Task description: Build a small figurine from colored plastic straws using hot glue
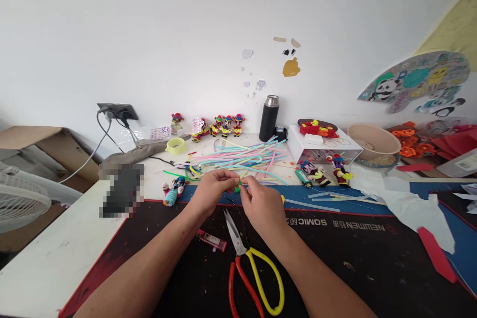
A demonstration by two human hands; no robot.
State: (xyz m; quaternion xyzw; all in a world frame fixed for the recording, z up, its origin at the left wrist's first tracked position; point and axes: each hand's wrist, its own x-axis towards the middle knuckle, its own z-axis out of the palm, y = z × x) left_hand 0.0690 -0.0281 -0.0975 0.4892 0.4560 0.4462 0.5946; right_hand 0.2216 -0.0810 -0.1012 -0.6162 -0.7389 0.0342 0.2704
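"Green, that small piece (237,188); where is it?"
"Between the fingertips: left hand (212,190) and right hand (264,206) both pinch it."
"Any risk?"
"The scissors (238,246) below point toward the hands; lowering either carelessly could catch skin on the blades (231,226)."

Black mat (335,268) | SOMIC (315,222) | NEWMEN (365,226) | Chinese characters (338,224) beside each, unclear
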